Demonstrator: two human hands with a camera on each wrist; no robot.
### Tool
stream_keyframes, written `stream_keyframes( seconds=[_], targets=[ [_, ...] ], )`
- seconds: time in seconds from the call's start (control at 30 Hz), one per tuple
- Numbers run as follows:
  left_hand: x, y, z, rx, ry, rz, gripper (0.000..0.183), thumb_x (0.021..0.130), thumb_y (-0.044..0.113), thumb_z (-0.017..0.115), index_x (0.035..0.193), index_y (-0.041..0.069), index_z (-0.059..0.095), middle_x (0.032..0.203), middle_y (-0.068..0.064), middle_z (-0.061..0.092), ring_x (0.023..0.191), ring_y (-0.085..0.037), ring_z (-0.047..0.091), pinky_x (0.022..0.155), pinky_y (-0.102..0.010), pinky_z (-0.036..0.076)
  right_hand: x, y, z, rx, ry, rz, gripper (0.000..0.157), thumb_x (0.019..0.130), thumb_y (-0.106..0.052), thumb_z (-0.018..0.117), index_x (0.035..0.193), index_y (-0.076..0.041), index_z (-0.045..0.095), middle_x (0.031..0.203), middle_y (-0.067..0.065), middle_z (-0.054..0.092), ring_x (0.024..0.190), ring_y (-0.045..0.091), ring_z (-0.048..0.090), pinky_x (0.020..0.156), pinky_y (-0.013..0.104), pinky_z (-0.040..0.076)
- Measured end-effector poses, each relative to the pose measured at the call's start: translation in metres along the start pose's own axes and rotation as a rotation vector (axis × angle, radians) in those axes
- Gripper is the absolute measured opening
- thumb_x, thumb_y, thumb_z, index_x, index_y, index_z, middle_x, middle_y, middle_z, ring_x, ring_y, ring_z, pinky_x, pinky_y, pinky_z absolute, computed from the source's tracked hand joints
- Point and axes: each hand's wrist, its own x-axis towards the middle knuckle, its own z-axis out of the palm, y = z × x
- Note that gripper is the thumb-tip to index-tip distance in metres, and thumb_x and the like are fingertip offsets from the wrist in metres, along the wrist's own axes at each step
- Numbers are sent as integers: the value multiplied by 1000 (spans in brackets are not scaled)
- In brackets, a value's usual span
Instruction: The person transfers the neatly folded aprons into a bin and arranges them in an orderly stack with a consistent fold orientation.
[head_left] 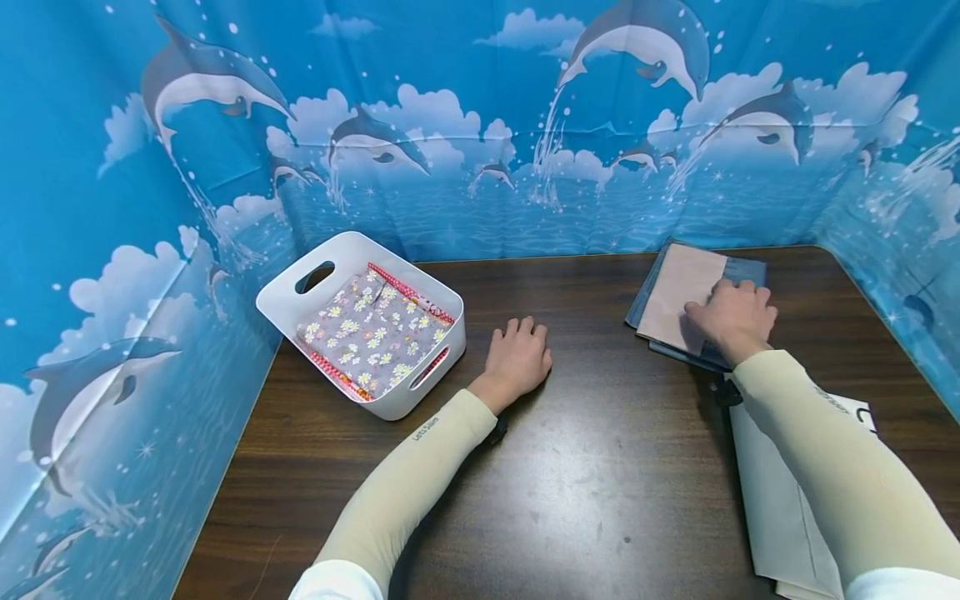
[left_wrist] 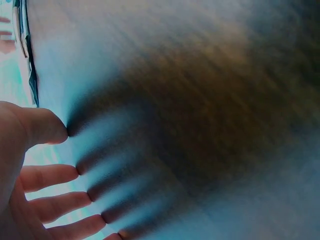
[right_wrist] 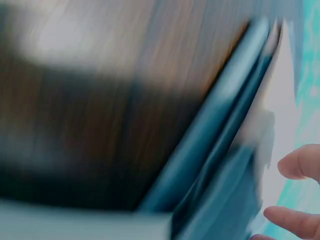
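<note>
"Firstly, where is the right hand (head_left: 735,317) lying relative to the edges?"

"It is lying over the right part of the cloth stack (head_left: 678,300), which is sitting at the far right of the tabletop (head_left: 600,467), near the back edge. Thumb and fingers are standing wide apart; whether they are touching the fabric cannot be told."

"And the left hand (head_left: 519,358)?"

"It is touching the tabletop with its fingertips, near the right corner of the basket (head_left: 281,296). Its fingers are standing spread, with gaps showing between them in the left wrist view."

"How is the working room being bounded?"

"A broad stretch of tabletop is running between the two hands and continuing toward the near side. A pale folded item (head_left: 780,500) is occupying the right side, partly beneath the right forearm. A dolphin-print backdrop (head_left: 465,150) is hanging along the far edge."

"Which materials and shapes are showing?"

"The stack is presenting flat, roughly rectangular pieces: a beige-pink one is covering much of the top, and blue-grey layers are projecting past its edges. The basket is displaying smooth white walls, rounded corners and slotted handles; inside, a grey daisy-print cloth (head_left: 375,329) with red patterned edging is lying flat. The tabletop is showing dark wood grain and a glossy reflection. The pale item is bearing black marking; whether it is paper or cloth cannot be told."
</note>
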Motion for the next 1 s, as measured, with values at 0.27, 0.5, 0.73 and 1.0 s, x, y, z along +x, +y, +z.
stream_keyframes(
  seconds=[0.27,0.5,0.73,1.0],
  targets=[
    [0,1,0,12,-1,-2,47,114,39,51,154,15,56,161,-10,52,147,-32,50,117,-54,47,1,17,1,36,-62,59,66,103,-42,51,135,16,48,142,48,32,126,61,32,105,72,40],
    [0,2,1,11,4,1,46,113,38,51,153,15,57,160,-9,53,146,-32,50,116,-54,48,0,2,4,60,-64,18,59,102,-40,54,128,12,55,141,48,35,124,60,33,100,71,42],
    [-1,2,1,13,0,0,46,114,37,51,154,14,56,162,-10,52,148,-32,50,116,-55,47,-2,-20,12,63,-52,-38,61,101,-38,58,138,10,55,143,45,37,128,58,34,101,70,46],
    [0,1,2,20,16,8,44,113,37,51,151,14,58,160,-10,54,145,-32,51,114,-54,49,-9,-50,25,44,-59,-160,61,101,-38,62,144,5,58,150,44,37,129,58,35,99,69,48]
  ],
)
